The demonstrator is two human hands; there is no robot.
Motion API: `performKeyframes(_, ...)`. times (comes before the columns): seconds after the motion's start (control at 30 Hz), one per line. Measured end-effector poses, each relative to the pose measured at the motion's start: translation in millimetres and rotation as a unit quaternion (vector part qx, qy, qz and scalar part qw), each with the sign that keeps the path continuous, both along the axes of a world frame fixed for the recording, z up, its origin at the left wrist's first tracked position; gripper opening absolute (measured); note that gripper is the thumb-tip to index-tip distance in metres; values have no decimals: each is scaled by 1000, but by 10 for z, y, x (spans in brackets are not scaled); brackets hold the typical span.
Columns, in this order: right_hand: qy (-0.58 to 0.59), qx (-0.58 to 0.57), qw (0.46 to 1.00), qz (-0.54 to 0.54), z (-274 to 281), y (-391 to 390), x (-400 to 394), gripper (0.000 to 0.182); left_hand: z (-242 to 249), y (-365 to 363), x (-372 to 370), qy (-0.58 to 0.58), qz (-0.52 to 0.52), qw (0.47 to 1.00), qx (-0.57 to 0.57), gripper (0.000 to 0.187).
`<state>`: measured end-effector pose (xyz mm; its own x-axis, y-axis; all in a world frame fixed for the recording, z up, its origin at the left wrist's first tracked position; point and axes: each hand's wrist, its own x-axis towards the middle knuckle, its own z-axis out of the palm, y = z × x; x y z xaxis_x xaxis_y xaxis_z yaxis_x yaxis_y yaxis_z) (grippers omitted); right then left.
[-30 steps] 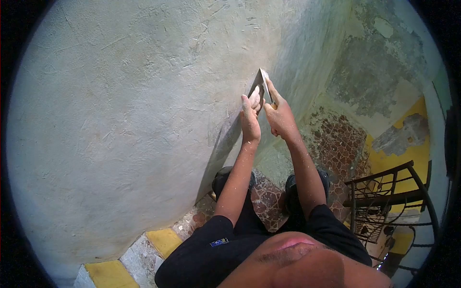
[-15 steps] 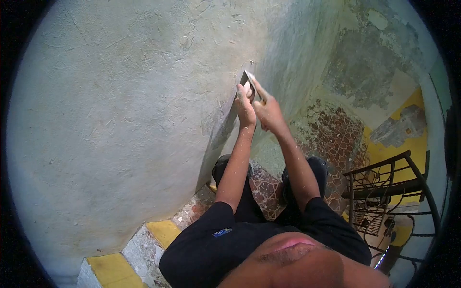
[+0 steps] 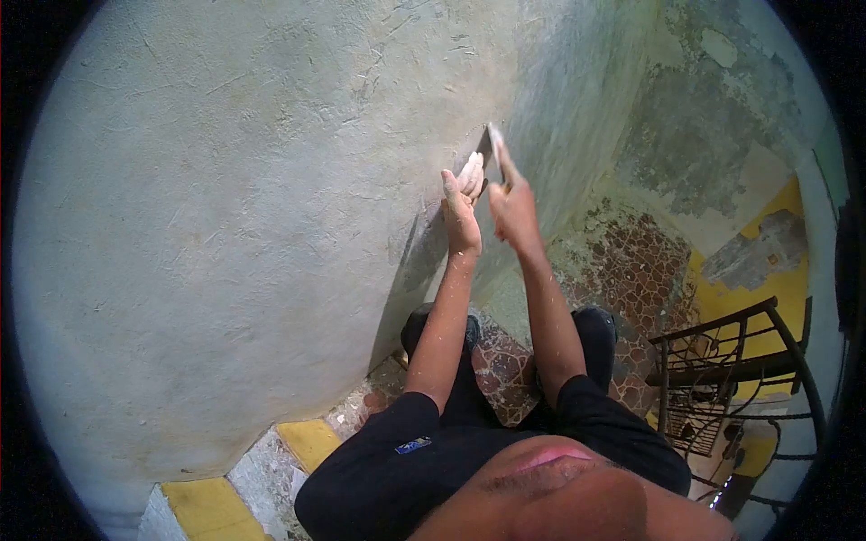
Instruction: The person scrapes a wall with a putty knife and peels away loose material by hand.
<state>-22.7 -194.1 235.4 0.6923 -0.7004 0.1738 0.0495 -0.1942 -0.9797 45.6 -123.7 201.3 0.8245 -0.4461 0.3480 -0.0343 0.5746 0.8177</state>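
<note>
My right hand (image 3: 515, 215) is closed around a putty knife (image 3: 493, 144), index finger stretched along it. The blade points up and away from me, its tip right at the rough plastered wall (image 3: 234, 198). Just to the left, my left hand (image 3: 461, 212) is held up with thumb and fingers extended, whitish residue on the fingertips. It is close to the wall and holds nothing that shows. The putty knife's handle is mostly hidden in my right hand. Pale specks dot both forearms.
Steps with yellow edges (image 3: 212, 509) run down along the wall at lower left. My shoes stand on a brown patterned tile floor (image 3: 631, 270) strewn with pale debris. A dark metal railing (image 3: 722, 320) curves at the right, near a yellow wall patch (image 3: 767, 279).
The putty knife and my right hand have shifted right, away from my left fingers. My left hand stays almost in place, with its fingers showing more.
</note>
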Motion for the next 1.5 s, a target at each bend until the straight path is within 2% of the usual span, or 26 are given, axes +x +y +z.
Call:
performKeyframes(0.1, 53, 24, 998, 8, 301, -122, -83, 76, 61, 59, -26, -9, -23, 1000, -2, 89)
performKeyframes(0.17, 49, 4, 999, 23, 262, -54, -172, 77, 47, 52, -5, -20, -13, 1000, 6, 90)
performKeyframes(0.23, 94, -16, 994, 53, 137, 82, -214, 79, 62, 58, 18, -3, -10, 1000, 3, 90)
performKeyframes(0.27, 48, -37, 997, 37, 23, 38, -125, 79, 61, 63, 20, 16, -4, 1000, 5, 91)
performKeyframes(0.37, 53, 12, 998, 17, 325, -52, -125, 77, 66, 78, -42, 36, -14, 999, 19, 92)
performKeyframes(0.43, 74, 15, 997, 20, 311, -82, -136, 75, 99, 98, -83, 14, -16, 1000, 21, 95)
performKeyframes(0.53, 69, -75, 995, 21, 92, 7, -172, 75, 62, 51, -46, -7, -9, 999, 35, 96)
performKeyframes(0.6, 44, -69, 997, 14, 40, -46, -89, 75, -64, 26, 41, 81, -21, 996, 37, 95)
performKeyframes(0.63, 22, -56, 998, 7, 145, 22, -97, 74, -5, 62, -16, 83, -19, 996, 39, 95)
performKeyframes(0.67, 120, -15, 992, 20, 302, -21, -159, 73, 70, 74, -75, 51, -8, 998, 41, 95)
performKeyframes(0.7, 121, -11, 992, 20, 285, -7, -157, 73, 108, 97, -117, 19, 1, 999, 45, 95)
performKeyframes(0.8, 111, -47, 993, 15, 193, -24, -210, 74, 4, 20, -47, 35, -6, 999, 35, 95)
performKeyframes(0.87, 44, -60, 997, 22, -38, 86, -123, 75, -108, -21, 40, 61, -16, 998, 28, 94)
performKeyframes(0.9, 42, -65, 997, 23, 19, 66, -73, 75, -72, -26, 28, 60, -15, 998, 24, 94)
performKeyframes(0.97, -5, 14, 1000, -11, 220, -2, 45, 74, 12, 28, -42, 20, -8, 999, 35, 94)
performKeyframes(1.0, -22, 25, 999, -9, 343, -30, 47, 73, 13, 41, -62, 37, -27, 999, 28, 93)
performKeyframes(1.13, 31, 16, 998, 53, 311, -80, -182, 78, 9, 43, -25, 26, -16, 999, 40, 93)
performKeyframes(1.2, 20, -19, 999, 38, 114, 100, -114, 78, 3, 57, 39, 83, 14, 996, 39, 93)
performKeyframes(1.23, 11, -48, 998, 26, 54, 141, -68, 78, 11, 41, 46, 83, 16, 996, 35, 93)
performKeyframes(1.3, 12, -23, 1000, 14, 147, -1, -14, 78, 4, 81, 32, 49, -6, 999, 22, 92)
performKeyframes(1.37, 41, 6, 999, -9, 391, -154, 17, 78, -16, 120, 20, 38, -7, 999, 36, 88)
performKeyframes(1.43, 62, 6, 998, -3, 399, -206, 0, 78, 16, 120, -6, 23, -12, 994, 109, 82)
performKeyframes(1.47, 55, -37, 998, -2, 309, -186, -27, 79, -10, 105, -14, 40, 16, 983, 177, 71)
performKeyframes(1.5, 49, -79, 996, 1, 197, -152, -61, 79, -125, 83, 63, 42, 15, 984, 173, 71)
